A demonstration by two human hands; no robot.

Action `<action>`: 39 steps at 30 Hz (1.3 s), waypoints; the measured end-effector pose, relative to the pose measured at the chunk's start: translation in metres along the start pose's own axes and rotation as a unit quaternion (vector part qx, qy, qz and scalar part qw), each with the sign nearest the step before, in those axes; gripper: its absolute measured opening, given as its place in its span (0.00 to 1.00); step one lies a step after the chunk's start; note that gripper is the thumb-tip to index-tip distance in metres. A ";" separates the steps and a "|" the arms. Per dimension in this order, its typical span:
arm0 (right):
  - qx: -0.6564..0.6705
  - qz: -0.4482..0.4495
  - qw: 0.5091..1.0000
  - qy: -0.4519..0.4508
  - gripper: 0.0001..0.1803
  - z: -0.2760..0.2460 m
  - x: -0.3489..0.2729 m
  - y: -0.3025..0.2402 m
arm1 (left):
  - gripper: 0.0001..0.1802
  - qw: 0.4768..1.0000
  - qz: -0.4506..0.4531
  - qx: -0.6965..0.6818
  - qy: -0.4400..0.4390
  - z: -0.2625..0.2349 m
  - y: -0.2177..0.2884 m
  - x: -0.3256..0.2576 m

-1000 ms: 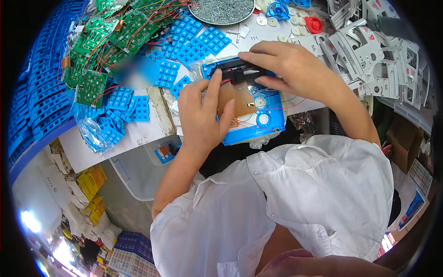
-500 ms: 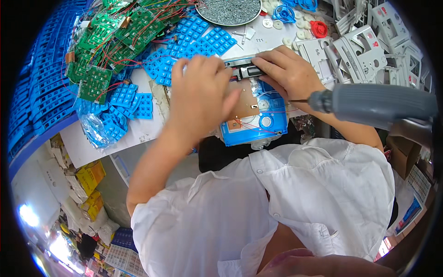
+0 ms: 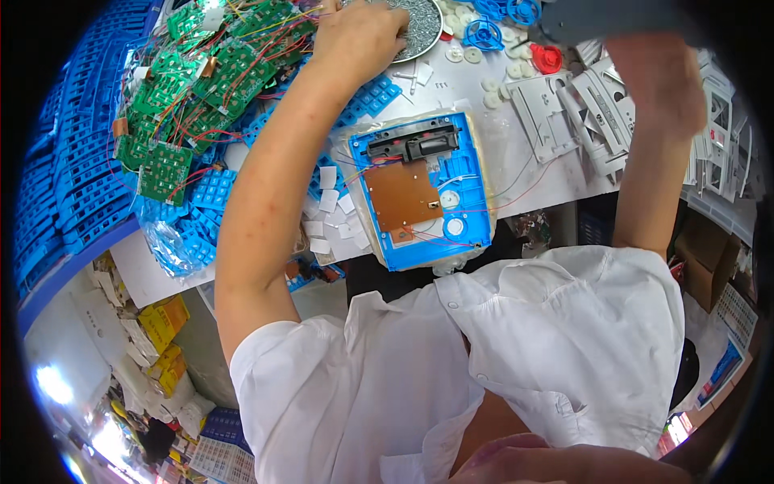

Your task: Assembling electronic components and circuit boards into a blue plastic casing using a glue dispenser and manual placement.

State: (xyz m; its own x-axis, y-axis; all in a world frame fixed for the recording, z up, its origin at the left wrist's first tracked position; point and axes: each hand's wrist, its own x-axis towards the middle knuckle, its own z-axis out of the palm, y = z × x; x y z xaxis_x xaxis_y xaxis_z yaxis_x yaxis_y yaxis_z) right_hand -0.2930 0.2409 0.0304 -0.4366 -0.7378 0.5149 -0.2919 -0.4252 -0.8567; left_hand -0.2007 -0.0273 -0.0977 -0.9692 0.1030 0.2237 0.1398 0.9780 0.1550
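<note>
My left hand (image 3: pixel 359 40) reaches over the rim of a round dish of small metal screws (image 3: pixel 423 32). Its fingers are bent inward, and whatever is at their tips is hidden. At the upper right, my right hand (image 3: pixel 657 85), blurred, is closed round a grey electric screwdriver (image 3: pixel 609 20). Between my arms lies a blue plastic housing (image 3: pixel 387 254), open side up. Inside it are a brown circuit board (image 3: pixel 403 195), a black part (image 3: pixel 427 143) along the far edge, and thin wires.
Green circuit boards (image 3: pixel 165 169) with wires pile up at the left, beside blue keypads (image 3: pixel 214 189) and stacked blue parts (image 3: pixel 56 161). White panels (image 3: pixel 540 117) crowd the right. White pieces (image 3: pixel 329 200) lie left of the housing. Beyond it are small wheels (image 3: pixel 492 93) and a red part (image 3: pixel 547 58).
My left hand has moved from the housing up to the screw dish. My right hand has left the black part and taken hold of the screwdriver, which is now farther up.
</note>
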 end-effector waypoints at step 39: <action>0.266 0.004 0.961 -0.071 0.18 0.094 -0.017 0.017 | 0.10 0.950 -0.018 -0.224 0.218 -0.049 0.099 -0.120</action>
State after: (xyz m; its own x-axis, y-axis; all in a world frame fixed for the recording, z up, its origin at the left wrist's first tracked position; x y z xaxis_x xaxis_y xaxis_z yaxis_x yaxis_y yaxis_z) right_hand -0.2107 0.1974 0.0042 -0.3062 -0.7905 0.5304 0.2044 -0.5988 -0.7744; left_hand -0.0605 0.0479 -0.0627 -0.8129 -0.1083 0.5723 0.2753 0.7944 0.5414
